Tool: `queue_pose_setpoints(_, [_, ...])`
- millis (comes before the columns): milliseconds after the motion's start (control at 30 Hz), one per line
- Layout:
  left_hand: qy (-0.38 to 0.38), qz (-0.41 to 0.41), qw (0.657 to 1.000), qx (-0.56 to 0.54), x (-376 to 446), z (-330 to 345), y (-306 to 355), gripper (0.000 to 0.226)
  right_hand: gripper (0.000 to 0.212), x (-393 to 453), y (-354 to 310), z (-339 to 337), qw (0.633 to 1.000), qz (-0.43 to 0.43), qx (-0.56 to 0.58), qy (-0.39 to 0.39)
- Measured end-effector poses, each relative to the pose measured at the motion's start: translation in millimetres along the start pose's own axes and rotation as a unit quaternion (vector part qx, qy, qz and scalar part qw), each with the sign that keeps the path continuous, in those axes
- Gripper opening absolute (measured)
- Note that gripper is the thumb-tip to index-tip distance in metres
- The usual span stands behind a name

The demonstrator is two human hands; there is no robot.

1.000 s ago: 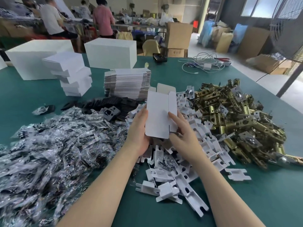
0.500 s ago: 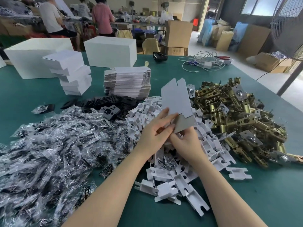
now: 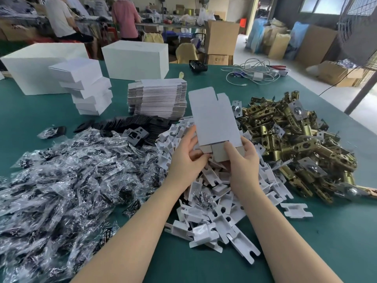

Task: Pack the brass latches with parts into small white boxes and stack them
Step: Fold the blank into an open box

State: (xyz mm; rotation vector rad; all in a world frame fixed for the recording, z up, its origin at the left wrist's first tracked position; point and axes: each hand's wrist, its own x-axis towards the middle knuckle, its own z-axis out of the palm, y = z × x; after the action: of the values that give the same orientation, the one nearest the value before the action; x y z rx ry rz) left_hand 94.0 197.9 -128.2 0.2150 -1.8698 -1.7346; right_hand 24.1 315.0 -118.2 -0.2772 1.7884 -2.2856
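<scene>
1. Above the middle of the table (image 3: pixel 204 84), both hands hold one small white box (image 3: pixel 214 121) over the heap of white card inserts (image 3: pixel 212 205), its long axis running away from the person, tilted slightly left at the far end.
2. The left hand (image 3: pixel 187 158) grips the near left corner, thumb curled over the grey inner flap and fingers hidden under the box.
3. The right hand (image 3: pixel 242 160) holds the near right corner, with its thumb pressing flat on the grey end flap (image 3: pixel 219 154); its other fingers wrap behind, out of sight.
4. The open near end sits right at the fingertips of both hands, so I judge the coming move to be folding and tucking those flaps. The right thumb is already on the flap and looks better placed to do it.
5. Compared with half a second ago, the box has swung from a steep rightward tilt to nearly straight and has opened into a fuller shape; a second ago it was a flat blank.
6. The brass latches (image 3: pixel 295 135) lie heaped toward the right edge, just beside the right hand, and the clear bags of parts (image 3: pixel 61 180) spread to the left edge.
7. Finished boxes (image 3: pixel 85 86) are stacked toward the far left corner, with flat blanks (image 3: pixel 157 97) piled beside them.
</scene>
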Motion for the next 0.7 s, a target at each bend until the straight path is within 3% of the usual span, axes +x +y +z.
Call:
queue_pose_setpoints(167, [-0.018, -0.026, 0.999, -0.014, 1, -5, -2, 0.082, 0.022, 0, 1, -1, 0.999, 0.019, -0.036, 0.004])
queue_pose_setpoints(233, [-0.029, -0.014, 0.999, -0.003, 0, -6, 0, 0.072, 0.020, 0, 3, 0, 0.998, 0.009, -0.062, 0.007])
queue_pose_setpoints(333, [0.020, -0.004, 0.999, 0.029, 0, -5, 2, 0.052, 0.023, -1, 4, 2, 0.994, -0.010, -0.111, -0.009])
queue_pose_setpoints(467, [0.054, -0.042, 0.998, 0.018, 2, -6, 0, 0.045, 0.021, -5, 5, 9, 0.985, -0.058, -0.163, 0.005])
queue_pose_setpoints(533, [0.047, -0.032, 0.998, 0.025, 4, -8, 0, 0.045, 0.029, -7, 5, 12, 0.972, -0.105, -0.207, 0.033])
queue_pose_setpoints(600, [0.047, -0.028, 0.998, 0.034, 5, -8, 0, 0.045, 0.051, -5, 5, 12, 0.948, -0.150, -0.277, 0.047])
queue_pose_setpoints(700, [0.067, -0.059, 0.996, 0.019, 7, -7, -1, 0.046, 0.059, -2, 8, 11, 0.905, -0.202, -0.374, 0.019])
